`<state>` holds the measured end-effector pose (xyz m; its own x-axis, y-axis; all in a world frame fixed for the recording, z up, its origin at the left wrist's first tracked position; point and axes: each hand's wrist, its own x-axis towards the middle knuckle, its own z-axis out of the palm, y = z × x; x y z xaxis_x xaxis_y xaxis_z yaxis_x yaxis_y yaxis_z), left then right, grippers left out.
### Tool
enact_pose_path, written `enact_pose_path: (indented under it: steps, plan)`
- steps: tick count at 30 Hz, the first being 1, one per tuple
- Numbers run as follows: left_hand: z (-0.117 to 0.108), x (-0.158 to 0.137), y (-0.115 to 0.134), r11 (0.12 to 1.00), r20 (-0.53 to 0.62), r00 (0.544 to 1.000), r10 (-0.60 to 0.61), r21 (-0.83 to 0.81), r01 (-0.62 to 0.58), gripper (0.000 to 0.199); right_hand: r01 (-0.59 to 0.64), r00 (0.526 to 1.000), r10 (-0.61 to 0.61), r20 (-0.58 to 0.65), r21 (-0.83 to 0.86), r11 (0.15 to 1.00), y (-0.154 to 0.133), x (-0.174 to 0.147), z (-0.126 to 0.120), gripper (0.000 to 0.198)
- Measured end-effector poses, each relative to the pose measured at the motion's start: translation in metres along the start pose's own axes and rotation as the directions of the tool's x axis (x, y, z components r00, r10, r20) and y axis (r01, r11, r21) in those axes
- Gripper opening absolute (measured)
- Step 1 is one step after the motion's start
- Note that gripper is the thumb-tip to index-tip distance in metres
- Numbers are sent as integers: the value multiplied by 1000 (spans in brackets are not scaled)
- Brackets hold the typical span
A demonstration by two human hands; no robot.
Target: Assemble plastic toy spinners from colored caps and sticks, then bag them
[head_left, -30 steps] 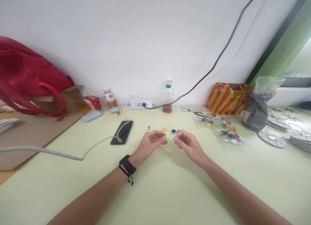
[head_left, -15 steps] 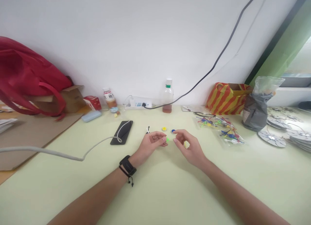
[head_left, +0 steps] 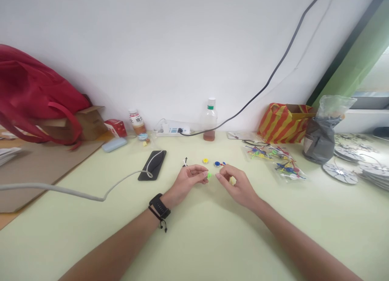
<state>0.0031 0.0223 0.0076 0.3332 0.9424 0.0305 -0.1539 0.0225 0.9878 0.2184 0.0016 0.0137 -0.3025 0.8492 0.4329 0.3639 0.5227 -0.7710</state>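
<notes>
While the left hand (head_left: 191, 179) pinches a small green piece (head_left: 209, 175) between thumb and fingers, the right hand (head_left: 238, 182) sits near it, thumb and forefinger drawn close; cannot tell whether anything is between them. Green piece partly covered, at the left hand's inner edge, over the tabletop (head_left: 197, 240) (height hard to judge). Likeliest mishap, to my eye: with so little surface to grip, a slight roll of the thumb could squirt it out. Blue piece (head_left: 217, 164) and yellow piece (head_left: 206, 161) lie just beyond the hands; a stray knuckle might nudge either away. Yellow bit (head_left: 232, 180) beside the right hand, mostly hidden, could be knocked unnoticed if that hand shifts.
</notes>
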Motion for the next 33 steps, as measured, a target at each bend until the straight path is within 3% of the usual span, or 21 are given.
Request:
enact_pose_path:
  steps: [2,8,16,17,20,23,29,33]
  plan:
    - [0,0,-1,1000,11,1000,6,3,-6,26,-27,999,26,22,47,999,-2,-1,2,16]
    - [1,-1,0,1000,48,999,1,28,-3,28,1,997,-6,72,72,997,3,-4,9,20]
    - [0,-1,1,1000,32,999,-15,-1,15,29,75,997,-75,-10,-52,996,4,-6,5,56]
    - [0,-1,0,1000,33,999,-17,-2,17,29,76,997,-77,-26,-56,996,4,-6,4,55]
    - [0,-1,0,1000,31,999,-17,-3,17,30,75,997,-74,30,-37,997,3,-4,2,24]
    - [0,0,0,1000,19,1000,-10,0,10,29,53,994,-54,91,8,999,2,-1,0,46]
    - [1,-1,0,1000,16,1000,-4,12,4,28,-29,998,22,59,114,993,-1,-1,6,12]
    - [2,-2,0,1000,40,999,-3,22,2,28,-15,997,7,76,114,993,0,-4,9,18]
